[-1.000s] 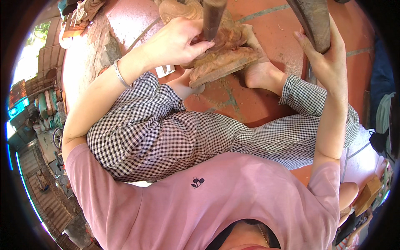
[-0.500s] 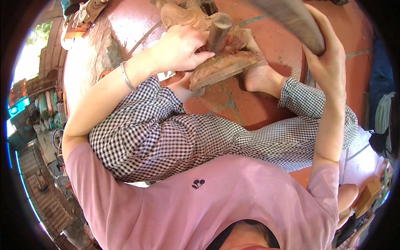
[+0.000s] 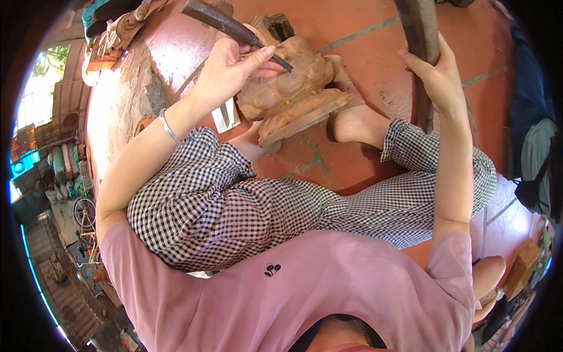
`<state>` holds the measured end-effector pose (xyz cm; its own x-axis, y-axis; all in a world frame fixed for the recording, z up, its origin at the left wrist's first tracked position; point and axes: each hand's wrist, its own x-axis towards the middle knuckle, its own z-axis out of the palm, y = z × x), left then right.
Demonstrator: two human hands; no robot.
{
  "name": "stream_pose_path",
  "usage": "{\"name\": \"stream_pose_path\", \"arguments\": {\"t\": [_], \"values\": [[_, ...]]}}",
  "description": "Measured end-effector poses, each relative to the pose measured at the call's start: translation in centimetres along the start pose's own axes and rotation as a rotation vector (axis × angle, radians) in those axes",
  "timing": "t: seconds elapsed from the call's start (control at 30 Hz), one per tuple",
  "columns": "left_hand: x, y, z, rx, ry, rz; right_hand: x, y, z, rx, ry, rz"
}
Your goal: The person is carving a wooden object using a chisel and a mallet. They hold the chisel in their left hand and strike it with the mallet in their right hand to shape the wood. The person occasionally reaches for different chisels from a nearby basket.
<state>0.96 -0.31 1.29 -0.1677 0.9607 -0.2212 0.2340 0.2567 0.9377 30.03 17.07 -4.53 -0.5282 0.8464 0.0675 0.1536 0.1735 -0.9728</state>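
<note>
A carved wooden figure with rounded forms and a flat-edged base stands on the floor between my bare feet. My left hand is closed around a chisel with a dark handle. The chisel slants down to the right, its metal tip on or just above the carving's rounded top. To the right, clear of the carving, my right hand grips a dark, thick wooden mallet, held roughly upright.
My right foot rests beside the carving's base. A small white piece lies on the tiled floor left of the carving. Rough wood lies farther left. Dark cloth hangs at the right, above a wooden block.
The chisel has swung from nearly upright to a slant, its handle now up and left, its shaft showing. My left hand has shifted left. The mallet has turned more upright and moved lower.
</note>
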Motion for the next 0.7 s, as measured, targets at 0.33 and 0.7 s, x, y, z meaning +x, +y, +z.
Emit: {"name": "stream_pose_path", "arguments": {"t": [0.33, 0.7], "values": [[0.0, -1.1, 0.7, 0.021, -0.037, 0.090, 0.6, -0.1, 0.3, 0.008, 0.029, 0.134], [-1.2, -1.1, 0.8, -0.029, -0.020, 0.104, 1.5, -1.5, 0.8, -0.198, -0.044, -0.011]]}}
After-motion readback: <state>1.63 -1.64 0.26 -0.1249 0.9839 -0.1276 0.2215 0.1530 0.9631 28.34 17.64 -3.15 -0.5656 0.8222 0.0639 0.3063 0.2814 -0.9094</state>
